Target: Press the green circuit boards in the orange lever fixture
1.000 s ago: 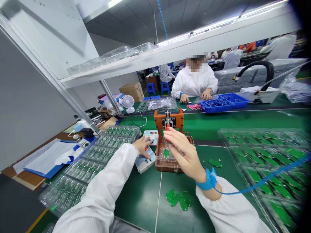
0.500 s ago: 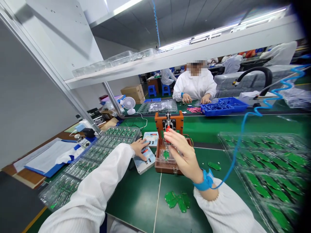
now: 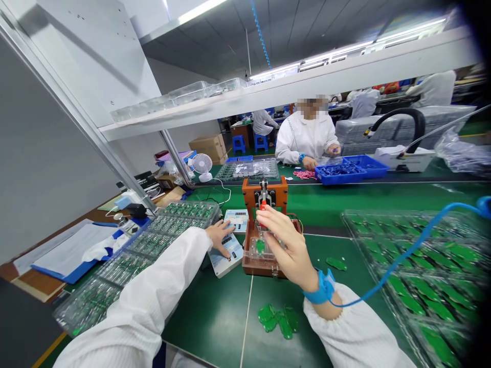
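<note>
My left hand (image 3: 220, 237) lies with its fingers spread over two light-blue test meters: the front meter (image 3: 227, 258) and the rear meter (image 3: 238, 217). No lit digits show on them. My right hand (image 3: 286, 245), with a blue wrist strap (image 3: 321, 287), has its fingers stretched out against the red lever handle (image 3: 263, 205) of an orange-framed clamp fixture (image 3: 248, 193). The thumb stands apart, and the fingers are not wrapped round the lever. A green circuit board (image 3: 260, 246) sits in the fixture, partly under clear plastic. My right hand covers the fixture's right side.
Loose green boards (image 3: 282, 319) lie in front, and a single board (image 3: 336, 263) to the right. Board-filled clear trays flank me: a left tray (image 3: 148, 245) and a right tray (image 3: 418, 286). Across the bench, a co-worker (image 3: 307, 138) sits by a blue bin (image 3: 339, 179).
The red digits on both meters have gone dark. Both my hands keep their places. The blue strap cord has swung right, and the co-worker's hands have shifted toward the blue bin.
</note>
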`<state>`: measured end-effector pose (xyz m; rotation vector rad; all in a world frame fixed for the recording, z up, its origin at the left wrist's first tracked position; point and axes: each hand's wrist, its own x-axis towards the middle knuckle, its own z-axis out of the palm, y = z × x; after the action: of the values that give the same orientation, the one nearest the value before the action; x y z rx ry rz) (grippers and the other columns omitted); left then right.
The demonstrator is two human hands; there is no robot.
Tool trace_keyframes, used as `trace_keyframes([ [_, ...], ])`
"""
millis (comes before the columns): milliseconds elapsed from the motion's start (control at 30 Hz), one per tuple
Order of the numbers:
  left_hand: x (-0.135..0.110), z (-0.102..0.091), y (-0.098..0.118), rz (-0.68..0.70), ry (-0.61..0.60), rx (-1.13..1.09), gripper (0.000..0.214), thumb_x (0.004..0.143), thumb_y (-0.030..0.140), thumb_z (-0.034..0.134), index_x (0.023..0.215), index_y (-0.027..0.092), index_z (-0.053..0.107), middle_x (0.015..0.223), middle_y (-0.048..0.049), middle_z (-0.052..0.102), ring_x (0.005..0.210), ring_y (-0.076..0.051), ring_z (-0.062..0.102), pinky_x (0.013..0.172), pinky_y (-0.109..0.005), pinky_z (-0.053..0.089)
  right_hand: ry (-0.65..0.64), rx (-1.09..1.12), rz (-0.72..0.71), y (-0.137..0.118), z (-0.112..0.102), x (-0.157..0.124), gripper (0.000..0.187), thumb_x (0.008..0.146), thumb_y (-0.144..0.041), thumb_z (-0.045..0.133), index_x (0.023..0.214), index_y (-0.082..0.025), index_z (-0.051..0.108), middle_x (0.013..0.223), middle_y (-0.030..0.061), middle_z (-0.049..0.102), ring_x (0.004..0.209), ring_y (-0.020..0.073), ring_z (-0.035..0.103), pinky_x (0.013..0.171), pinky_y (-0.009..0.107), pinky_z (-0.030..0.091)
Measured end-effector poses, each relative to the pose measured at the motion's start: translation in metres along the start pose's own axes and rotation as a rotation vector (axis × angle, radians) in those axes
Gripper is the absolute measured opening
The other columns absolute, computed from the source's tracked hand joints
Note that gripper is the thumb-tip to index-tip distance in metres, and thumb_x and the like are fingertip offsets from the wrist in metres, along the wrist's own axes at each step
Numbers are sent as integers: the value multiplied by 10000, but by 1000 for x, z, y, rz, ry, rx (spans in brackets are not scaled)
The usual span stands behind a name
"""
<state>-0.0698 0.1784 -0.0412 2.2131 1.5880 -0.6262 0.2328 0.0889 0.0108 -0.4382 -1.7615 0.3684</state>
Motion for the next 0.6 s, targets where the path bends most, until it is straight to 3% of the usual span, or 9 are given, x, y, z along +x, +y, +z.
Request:
trace_keyframes([
  [200, 4, 5, 3, -16, -8, 58, 1384, 560, 797, 776, 1645, 228, 132, 1696, -136, -57, 1533, -482, -98, 1210, -677, 125, 18, 9, -3, -2, 0, 2, 557, 982, -95, 504, 1456, -386, 530, 1426, 7, 642, 1424, 225, 515, 1155, 467, 494],
  [333, -11, -7, 21, -55, 60, 65, 1303, 558, 652, 843, 1619, 195, 240, 1695, -166, -12, 1547, -467, 1, 1220, -618, 197, 37, -8, -12, -5, 0, 4, 525, 972, -92, 513, 1426, -350, 570, 1392, 27, 668, 1400, 225, 543, 1145, 455, 505],
  [367, -21, -12, 28, -87, 87, 63, 1237, 570, 585, 859, 1595, 183, 296, 1695, -177, 48, 1549, -452, 83, 1222, -570, 240, 44, -10, -12, -6, 1, 5, 518, 970, -94, 513, 1419, -345, 578, 1382, 30, 675, 1394, 224, 549, 1143, 450, 508],
  [433, -44, -19, 46, -141, 176, 43, 787, 773, 493, 722, 1458, 183, 488, 1598, -190, 383, 1453, -390, 398, 1148, -494, 379, 51, -8, -14, -7, 2, 5, 516, 969, -99, 506, 1417, -344, 577, 1374, 28, 681, 1392, 218, 552, 1143, 437, 510],
  [467, -57, -20, 57, -142, 192, 45, 531, 863, 472, 613, 1309, 183, 599, 1401, -191, 600, 1282, -385, 578, 1044, -496, 462, 55, -4, -21, -7, 2, 6, 515, 969, -100, 500, 1415, -345, 576, 1370, 25, 683, 1391, 211, 552, 1145, 428, 508],
  [500, -69, -19, 70, -132, 207, 32, 370, 914, 462, 529, 1142, 201, 658, 1179, -151, 713, 1106, -362, 672, 943, -473, 508, 55, -1, -27, -7, 3, 6, 514, 969, -98, 497, 1414, -343, 576, 1369, 21, 684, 1393, 203, 549, 1151, 417, 502],
  [533, -79, -14, 85, -71, 242, -82, 308, 933, 467, 500, 998, 218, 670, 1022, -108, 733, 999, -332, 694, 885, -440, 517, 56, 1, -34, -7, 4, 7, 510, 968, -92, 498, 1409, -336, 579, 1366, 19, 686, 1394, 193, 547, 1158, 404, 494],
  [567, -88, -8, 103, 83, 254, -276, 305, 954, 480, 488, 946, 229, 660, 955, -87, 719, 955, -302, 691, 851, -407, 520, 59, 0, -42, -7, 4, 8, 505, 966, -84, 500, 1402, -324, 583, 1361, 21, 689, 1391, 183, 548, 1163, 389, 487],
  [600, -94, 2, 123, 283, 156, -461, 315, 959, 508, 513, 948, 230, 661, 951, -93, 703, 942, -294, 680, 822, -405, 526, 64, -3, -47, -7, 5, 9, 501, 963, -74, 503, 1396, -311, 586, 1356, 24, 693, 1387, 174, 550, 1166, 375, 481],
])
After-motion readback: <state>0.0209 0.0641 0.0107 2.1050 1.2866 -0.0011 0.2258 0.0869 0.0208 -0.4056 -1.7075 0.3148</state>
